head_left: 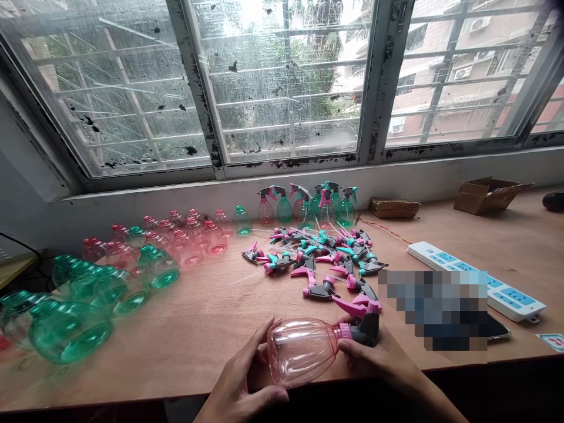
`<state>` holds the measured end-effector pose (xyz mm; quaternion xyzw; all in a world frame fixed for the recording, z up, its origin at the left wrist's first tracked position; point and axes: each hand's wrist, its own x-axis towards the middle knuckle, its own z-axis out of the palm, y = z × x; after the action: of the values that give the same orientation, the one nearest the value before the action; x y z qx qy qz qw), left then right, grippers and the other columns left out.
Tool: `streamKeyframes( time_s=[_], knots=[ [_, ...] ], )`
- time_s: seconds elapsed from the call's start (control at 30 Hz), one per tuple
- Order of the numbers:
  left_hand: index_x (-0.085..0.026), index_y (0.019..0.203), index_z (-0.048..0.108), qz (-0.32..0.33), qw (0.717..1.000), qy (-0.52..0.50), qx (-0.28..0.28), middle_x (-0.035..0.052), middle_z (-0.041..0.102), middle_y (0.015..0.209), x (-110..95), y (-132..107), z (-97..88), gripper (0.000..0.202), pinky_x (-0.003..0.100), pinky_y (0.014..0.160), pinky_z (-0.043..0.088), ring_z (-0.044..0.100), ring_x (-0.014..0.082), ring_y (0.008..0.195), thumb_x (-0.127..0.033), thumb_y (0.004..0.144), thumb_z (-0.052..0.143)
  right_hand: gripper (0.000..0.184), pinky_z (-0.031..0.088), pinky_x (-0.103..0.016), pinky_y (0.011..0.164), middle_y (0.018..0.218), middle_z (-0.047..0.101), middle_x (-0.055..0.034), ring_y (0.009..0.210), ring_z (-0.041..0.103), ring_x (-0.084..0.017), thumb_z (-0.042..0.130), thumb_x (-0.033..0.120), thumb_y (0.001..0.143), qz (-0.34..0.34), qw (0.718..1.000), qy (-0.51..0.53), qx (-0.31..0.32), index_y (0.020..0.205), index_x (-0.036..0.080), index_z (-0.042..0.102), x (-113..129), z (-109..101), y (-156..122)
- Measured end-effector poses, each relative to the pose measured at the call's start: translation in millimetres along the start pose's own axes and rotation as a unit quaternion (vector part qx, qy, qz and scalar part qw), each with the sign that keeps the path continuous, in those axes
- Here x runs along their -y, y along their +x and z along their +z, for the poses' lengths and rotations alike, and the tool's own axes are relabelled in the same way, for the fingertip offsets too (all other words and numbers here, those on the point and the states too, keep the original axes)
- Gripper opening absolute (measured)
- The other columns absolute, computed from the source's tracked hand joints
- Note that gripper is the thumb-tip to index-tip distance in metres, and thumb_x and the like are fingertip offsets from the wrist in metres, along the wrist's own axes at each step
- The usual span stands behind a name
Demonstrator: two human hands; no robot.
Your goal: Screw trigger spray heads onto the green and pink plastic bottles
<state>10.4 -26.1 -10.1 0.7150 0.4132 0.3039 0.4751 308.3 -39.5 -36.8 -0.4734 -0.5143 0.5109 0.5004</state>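
My left hand point(244, 382) wraps round the body of a clear pink spray bottle point(299, 349) that lies on its side at the near edge of the wooden table point(211, 317). My right hand point(374, 355) grips the pink and grey trigger sprayer head point(363, 320) at the bottle's neck. Beyond it lies a pile of loose trigger sprayer heads point(324, 258) in pink, teal and grey.
Several empty green bottles point(88, 299) and pink bottles point(185, 238) lie at the left. Finished spray bottles point(308, 205) stand along the wall below the window. A white power strip point(476, 279), a phone, a blurred patch and a cardboard box point(487, 194) are at the right.
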Motion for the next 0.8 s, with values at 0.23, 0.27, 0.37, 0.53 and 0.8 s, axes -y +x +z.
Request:
streamKeyframes(
  time_s=[0.23, 0.27, 0.37, 0.53, 0.8],
  knots=[
    [-0.038, 0.152, 0.039, 0.004, 1.0, 0.0, -0.004, -0.0009, 0.045, 0.159, -3.2, -0.9, 1.5, 0.088, 0.038, 0.117, 0.042, 0.045, 0.032, 0.144, -0.032, 0.078, 0.086, 0.035, 0.055, -0.031, 0.06, 0.065, 0.07, 0.0001, 0.061, 0.065, -0.02, 0.083, 0.041, 0.076, 0.003, 1.0, 0.001, 0.001, 0.099, 0.018, 0.069, 1.1, -0.2, -0.6],
    [-0.038, 0.152, 0.04, 0.005, 1.0, 0.0, -0.002, -0.0009, 0.045, 0.159, -3.3, -0.9, 1.6, 0.088, 0.038, 0.117, 0.042, 0.045, 0.032, 0.144, -0.032, 0.077, 0.086, 0.035, 0.055, -0.031, 0.06, 0.065, 0.07, 0.0, 0.061, 0.065, -0.02, 0.083, 0.041, 0.076, 0.002, 1.0, 0.002, 0.001, 0.099, 0.018, 0.069, 1.1, -0.3, -0.5],
    [-0.039, 0.151, 0.04, 0.006, 1.0, 0.003, -0.004, -0.0009, 0.045, 0.159, -2.8, -1.0, 1.3, 0.088, 0.037, 0.117, 0.042, 0.046, 0.0323, 0.143, -0.032, 0.077, 0.086, 0.036, 0.055, -0.03, 0.059, 0.064, 0.07, 0.0001, 0.06, 0.065, -0.02, 0.083, 0.042, 0.076, -0.001, 1.0, 0.001, 0.005, 0.099, 0.018, 0.069, 0.7, -0.4, -0.1],
    [-0.038, 0.151, 0.041, 0.006, 1.0, 0.006, -0.009, 0.0, 0.046, 0.159, -2.6, -1.1, 0.7, 0.088, 0.038, 0.117, 0.042, 0.045, 0.0331, 0.143, -0.031, 0.076, 0.087, 0.037, 0.055, -0.031, 0.06, 0.066, 0.07, 0.0002, 0.061, 0.064, -0.019, 0.084, 0.042, 0.076, -0.004, 1.0, 0.0, 0.006, 0.1, 0.018, 0.069, -0.3, -0.9, 0.1],
    [-0.04, 0.152, 0.039, 0.009, 1.0, 0.003, -0.003, -0.0026, 0.048, 0.158, 1.6, -1.2, -0.1, 0.092, 0.034, 0.114, 0.045, 0.05, 0.0304, 0.14, -0.027, 0.075, 0.087, 0.037, 0.056, -0.032, 0.061, 0.067, 0.07, -0.0001, 0.062, 0.066, -0.021, 0.084, 0.042, 0.076, 0.001, 1.0, 0.003, 0.007, 0.1, 0.019, 0.068, 1.5, -0.5, -0.9]
  ],
)
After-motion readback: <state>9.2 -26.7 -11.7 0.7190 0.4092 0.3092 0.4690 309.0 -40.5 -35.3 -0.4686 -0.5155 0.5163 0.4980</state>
